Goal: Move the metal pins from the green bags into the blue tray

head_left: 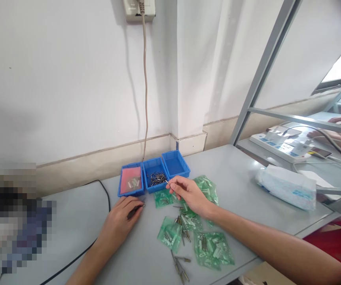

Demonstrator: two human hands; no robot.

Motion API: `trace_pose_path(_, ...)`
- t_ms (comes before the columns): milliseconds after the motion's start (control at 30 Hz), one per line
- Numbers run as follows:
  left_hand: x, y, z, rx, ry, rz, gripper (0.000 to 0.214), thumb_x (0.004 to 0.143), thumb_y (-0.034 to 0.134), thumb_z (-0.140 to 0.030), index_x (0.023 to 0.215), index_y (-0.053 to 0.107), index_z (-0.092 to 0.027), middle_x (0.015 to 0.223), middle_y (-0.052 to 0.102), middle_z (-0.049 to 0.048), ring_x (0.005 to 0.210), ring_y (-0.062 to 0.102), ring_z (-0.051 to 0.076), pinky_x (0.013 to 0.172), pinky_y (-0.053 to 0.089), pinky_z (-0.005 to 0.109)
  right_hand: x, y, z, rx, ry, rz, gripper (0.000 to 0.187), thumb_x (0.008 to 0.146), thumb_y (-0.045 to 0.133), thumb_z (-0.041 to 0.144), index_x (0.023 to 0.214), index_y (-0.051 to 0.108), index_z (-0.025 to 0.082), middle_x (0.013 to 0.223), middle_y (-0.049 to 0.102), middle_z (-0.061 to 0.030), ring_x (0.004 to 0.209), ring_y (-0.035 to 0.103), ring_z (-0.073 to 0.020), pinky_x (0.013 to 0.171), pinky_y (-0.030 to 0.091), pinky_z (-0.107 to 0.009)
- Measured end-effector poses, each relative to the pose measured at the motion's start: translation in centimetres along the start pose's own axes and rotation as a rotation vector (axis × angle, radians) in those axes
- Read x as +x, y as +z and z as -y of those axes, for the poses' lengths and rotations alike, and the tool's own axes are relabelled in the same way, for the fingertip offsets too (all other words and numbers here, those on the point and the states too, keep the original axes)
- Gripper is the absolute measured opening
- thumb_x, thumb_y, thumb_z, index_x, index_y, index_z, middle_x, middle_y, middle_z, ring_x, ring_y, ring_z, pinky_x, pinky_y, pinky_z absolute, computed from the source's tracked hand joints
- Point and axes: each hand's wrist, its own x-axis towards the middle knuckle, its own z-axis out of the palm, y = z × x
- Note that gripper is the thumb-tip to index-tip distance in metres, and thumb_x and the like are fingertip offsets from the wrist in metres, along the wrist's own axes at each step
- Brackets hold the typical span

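Note:
My right hand (190, 194) pinches a small metal pin (167, 182) between thumb and fingertips, at the front edge of the middle blue bin (155, 189). Dark metal pins (158, 179) lie heaped in that bin. My left hand (123, 217) rests on the table with its fingers curled in, in front of the left blue bin (131, 194). A tiny glint shows at its fingertips, too small to name. In the left bin lie a pink sheet (131, 173) and a clear bag of small parts (133, 183). Green bags of metal parts (213, 249) lie below my right hand.
A third blue bin (176, 168) stands at the right of the row. Loose metal parts (180, 266) lie near the table's front. To the right are a tissue pack (287, 186), a metal frame (262, 71) and another person's hands (336, 136). A black cable (78, 259) crosses the left side.

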Motion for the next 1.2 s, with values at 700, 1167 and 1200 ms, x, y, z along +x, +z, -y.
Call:
trace_pose_path(700,0.1,0.2,0.2,0.007,0.027,-0.014,0.019,0.106,0.056,-0.034,0.113,0.073,-0.029,0.114,0.075,0.0044,0.105,0.071,0.021,0.093,0.059,0.034,-0.5,0.0,-0.1,-0.116,-0.101,-0.057,0.033,0.102,0.060,0.057,0.101,0.064,0.024,0.076,0.050,0.0017,0.067,0.044,-0.0163,0.062,0.035,-0.030)
trace_pose_path(1167,-0.1,0.3,0.4,0.013,0.031,-0.015,0.018,0.106,0.057,-0.034,0.114,0.073,-0.030,0.115,0.076,0.0037,0.107,0.072,0.021,0.095,0.060,0.033,-0.5,-0.4,0.4,-0.221,-0.171,-0.121,0.025,0.104,0.060,0.048,0.102,0.066,0.023,0.084,0.057,-0.0006,0.074,0.050,-0.0181,0.069,0.040,-0.031)
trace_pose_path(1200,-0.1,0.3,0.4,0.016,0.031,-0.016,0.018,0.106,0.057,-0.034,0.114,0.073,-0.030,0.115,0.076,0.0038,0.106,0.072,0.021,0.095,0.060,0.033,-0.5,-0.4,0.4,-0.238,-0.180,-0.124,0.024,0.104,0.060,0.047,0.102,0.066,0.024,0.085,0.059,-0.0011,0.075,0.051,-0.0185,0.070,0.041,-0.032)
